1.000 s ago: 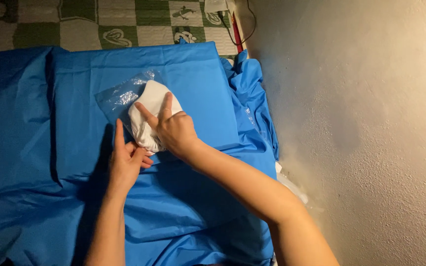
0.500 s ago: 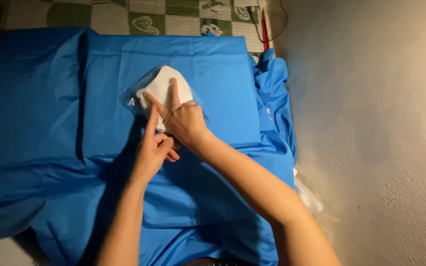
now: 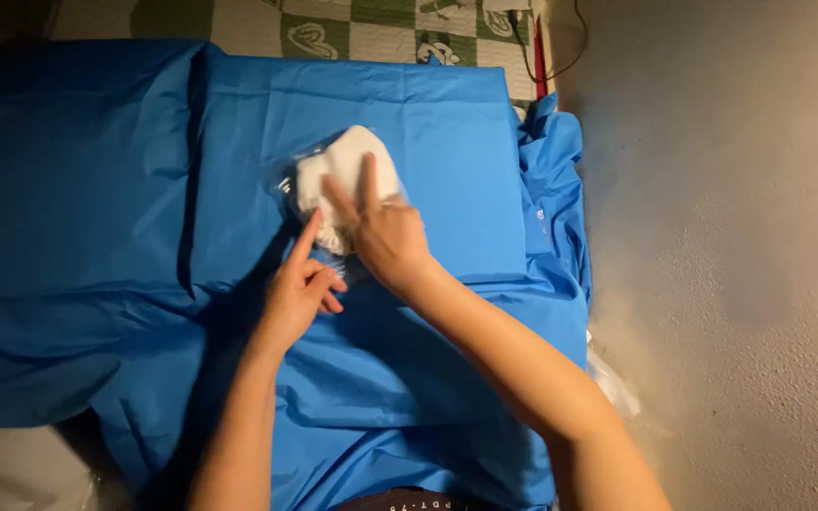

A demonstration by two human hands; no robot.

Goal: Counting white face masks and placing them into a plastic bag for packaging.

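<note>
Lying under right hand (image 3: 385, 237): white bundle (image 3: 338, 175)

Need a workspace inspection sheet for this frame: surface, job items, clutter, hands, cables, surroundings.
Surface: blue fabric spread flat, bunched along its right edge.
Job's things: white folded item in a clear plastic bag, lying on the fabric.
Clutter: crumpled clear plastic at the fabric's right edge.
Hands: right hand pressing flat on the white item; left hand pointing a finger at the bag's edge.
Cables: dark cable near the top right.
Surroundings: green-and-white patterned mat; grey floor.
</note>
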